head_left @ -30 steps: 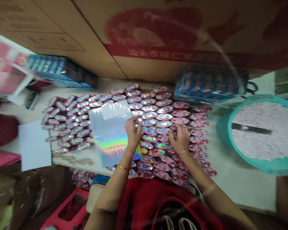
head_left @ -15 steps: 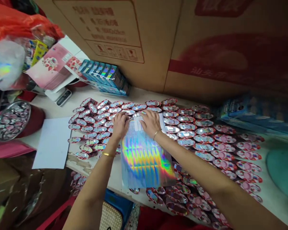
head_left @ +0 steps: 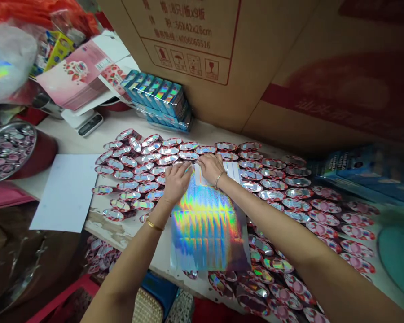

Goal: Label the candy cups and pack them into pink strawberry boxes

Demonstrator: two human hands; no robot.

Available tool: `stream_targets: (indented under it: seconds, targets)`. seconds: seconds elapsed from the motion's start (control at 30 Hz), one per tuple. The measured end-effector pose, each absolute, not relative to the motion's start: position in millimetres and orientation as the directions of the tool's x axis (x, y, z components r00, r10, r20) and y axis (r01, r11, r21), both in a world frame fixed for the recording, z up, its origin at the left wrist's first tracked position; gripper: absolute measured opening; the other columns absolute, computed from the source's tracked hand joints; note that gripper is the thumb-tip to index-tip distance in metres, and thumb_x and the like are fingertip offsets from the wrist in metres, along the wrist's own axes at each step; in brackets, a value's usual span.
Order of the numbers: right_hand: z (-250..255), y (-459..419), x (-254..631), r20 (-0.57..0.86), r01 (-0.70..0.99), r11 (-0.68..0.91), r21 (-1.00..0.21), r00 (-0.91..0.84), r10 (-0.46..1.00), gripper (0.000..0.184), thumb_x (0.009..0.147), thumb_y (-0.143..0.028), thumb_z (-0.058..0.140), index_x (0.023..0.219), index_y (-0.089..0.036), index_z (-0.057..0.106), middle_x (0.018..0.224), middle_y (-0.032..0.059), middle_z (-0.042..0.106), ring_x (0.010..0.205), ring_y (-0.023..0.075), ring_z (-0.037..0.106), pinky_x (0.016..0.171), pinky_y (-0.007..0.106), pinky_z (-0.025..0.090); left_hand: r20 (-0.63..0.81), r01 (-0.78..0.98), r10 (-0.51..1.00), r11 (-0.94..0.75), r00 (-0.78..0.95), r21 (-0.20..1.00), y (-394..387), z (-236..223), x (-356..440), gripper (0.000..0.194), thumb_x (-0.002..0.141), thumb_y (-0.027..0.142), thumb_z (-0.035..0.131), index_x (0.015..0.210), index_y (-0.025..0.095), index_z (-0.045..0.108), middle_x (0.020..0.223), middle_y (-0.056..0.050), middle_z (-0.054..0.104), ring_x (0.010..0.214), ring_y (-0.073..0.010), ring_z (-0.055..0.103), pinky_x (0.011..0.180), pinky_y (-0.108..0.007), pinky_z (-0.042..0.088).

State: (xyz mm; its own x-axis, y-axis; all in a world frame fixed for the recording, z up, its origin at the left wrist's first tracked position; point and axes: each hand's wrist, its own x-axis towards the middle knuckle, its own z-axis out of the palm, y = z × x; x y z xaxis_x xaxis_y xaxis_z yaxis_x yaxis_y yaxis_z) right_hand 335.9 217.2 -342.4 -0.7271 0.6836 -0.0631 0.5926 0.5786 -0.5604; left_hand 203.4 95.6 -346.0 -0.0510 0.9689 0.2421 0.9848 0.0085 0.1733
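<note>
A shiny rainbow-coloured holographic sticker sheet (head_left: 205, 242) lies over the table and among the packs, with slanted strips across it and a paler panel at its far edge. My left hand (head_left: 177, 183) has its fingers bent together at the far left corner of the sheet. Close beside it, my right hand (head_left: 210, 168) rests over the pale panel, fingers curled and pinched at the same edge. The fingertips of both hands nearly meet; whatever small piece lies between them is hidden. Rows of small red-and-silver foil packs (head_left: 168, 159) stand around the sheet.
Large cardboard boxes (head_left: 256, 54) wall off the back. Blue boxes in clear wrap (head_left: 158, 96) stand before them. At left are a pot of small packs (head_left: 40, 143), a white paper sheet (head_left: 67, 193) and a white device (head_left: 84, 122). A teal round object (head_left: 399, 244) stands right.
My head view has shifted slightly, so the boxes appear larger and farther right. My left hand has moved a little right along the sheet's far edge, closer to my right hand.
</note>
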Motion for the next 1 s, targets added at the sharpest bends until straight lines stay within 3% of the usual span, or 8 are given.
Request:
stream_targets:
  seconds: [0.13, 0.3, 0.4, 0.5, 0.6, 0.7, 0.87, 1.0]
  targets:
    - [-345.4, 218.7, 338.0, -0.049, 0.609, 0.582, -0.538, -0.712, 0.700, 0.029, 0.102, -0.021, 0.038, 0.097, -0.018, 0.067, 0.104, 0.0109, 0.069, 0.102, 0.0255, 0.054, 0.087, 0.038, 0.027, 0.271, 0.965, 0.962, -0.065, -0.007, 0.255, 61.5, -347.2, 214.6, 0.011, 0.094, 0.025, 0.051, 0.096, 0.022, 0.061, 0.118, -0.010, 0.067, 0.108, -0.0244, 0.057, 0.091, -0.041, 0.039]
    - [-351.1, 219.0, 341.8, -0.033, 0.622, 0.588, -0.517, -0.701, 0.712, 0.030, 0.101, -0.021, 0.037, 0.094, -0.017, 0.067, 0.100, 0.0122, 0.068, 0.097, 0.0258, 0.054, 0.085, 0.038, 0.028, 0.430, 0.870, 0.845, 0.081, -0.319, 0.487, 62.4, -338.5, 207.9, 0.017, 0.093, 0.028, 0.049, 0.107, 0.020, 0.055, 0.106, -0.011, 0.064, 0.103, -0.0227, 0.058, 0.090, -0.038, 0.044]
    - [-354.6, 219.3, 342.2, -0.027, 0.621, 0.593, -0.512, -0.702, 0.712, 0.029, 0.101, -0.021, 0.038, 0.095, -0.017, 0.066, 0.101, 0.0121, 0.068, 0.098, 0.0263, 0.054, 0.085, 0.039, 0.028, 0.316, 0.900, 0.910, 0.118, -0.267, 0.421, 94.7, -338.0, 200.5, 0.039, 0.093, 0.029, 0.050, 0.130, 0.018, 0.052, 0.109, -0.013, 0.066, 0.103, -0.0251, 0.058, 0.090, -0.038, 0.043]
    - [-357.6, 220.3, 341.5, -0.025, 0.615, 0.595, -0.518, -0.706, 0.708, 0.030, 0.102, -0.022, 0.037, 0.097, -0.017, 0.066, 0.102, 0.0121, 0.068, 0.099, 0.0264, 0.053, 0.085, 0.039, 0.029, 0.159, 0.953, 0.975, 0.104, -0.154, 0.285, 120.0, -343.2, 197.9, 0.048, 0.094, 0.024, 0.044, 0.141, 0.018, 0.048, 0.099, -0.011, 0.069, 0.097, -0.0252, 0.061, 0.090, -0.037, 0.041]
    - [-360.0, 220.8, 341.4, -0.015, 0.609, 0.591, -0.529, -0.703, 0.711, 0.028, 0.101, -0.022, 0.038, 0.098, -0.017, 0.066, 0.102, 0.0119, 0.068, 0.100, 0.0263, 0.053, 0.087, 0.039, 0.029, 0.147, 0.975, 0.982, 0.086, -0.117, 0.204, 123.9, -351.2, 197.9, 0.050, 0.096, 0.022, 0.039, 0.145, 0.017, 0.045, 0.091, -0.010, 0.070, 0.090, -0.0228, 0.063, 0.091, -0.037, 0.040]
    - [-363.1, 220.3, 342.0, 0.000, 0.608, 0.588, -0.534, -0.696, 0.718, 0.029, 0.101, -0.022, 0.038, 0.098, -0.017, 0.066, 0.102, 0.0115, 0.068, 0.100, 0.0262, 0.053, 0.088, 0.039, 0.029, 0.187, 0.975, 0.981, 0.016, -0.059, 0.223, 112.1, -355.8, 198.1, 0.051, 0.096, 0.022, 0.040, 0.147, 0.016, 0.043, 0.097, -0.011, 0.071, 0.094, -0.0218, 0.065, 0.094, -0.037, 0.041]
    - [-368.8, 220.6, 340.4, 0.003, 0.608, 0.584, -0.538, -0.692, 0.722, 0.028, 0.101, -0.021, 0.038, 0.099, -0.017, 0.066, 0.104, 0.0125, 0.067, 0.101, 0.0268, 0.053, 0.089, 0.040, 0.030, 0.333, 0.943, 0.932, 0.025, -0.141, 0.331, 72.7, -335.0, 211.0, 0.050, 0.093, 0.021, 0.049, 0.143, 0.018, 0.044, 0.090, -0.008, 0.068, 0.089, -0.0215, 0.063, 0.091, -0.038, 0.045]
    - [-357.9, 214.7, 346.3, 0.058, 0.559, 0.578, -0.595, -0.687, 0.724, 0.027, 0.101, -0.022, 0.040, 0.110, -0.017, 0.065, 0.113, 0.0127, 0.065, 0.110, 0.0261, 0.051, 0.097, 0.040, 0.028, 0.465, 0.783, 0.749, 0.114, -0.472, 0.612, 40.9, -289.3, 242.0, 0.068, 0.087, 0.025, 0.062, 0.148, 0.023, 0.031, 0.085, -0.001, 0.060, 0.080, -0.0161, 0.059, 0.082, -0.033, 0.050]
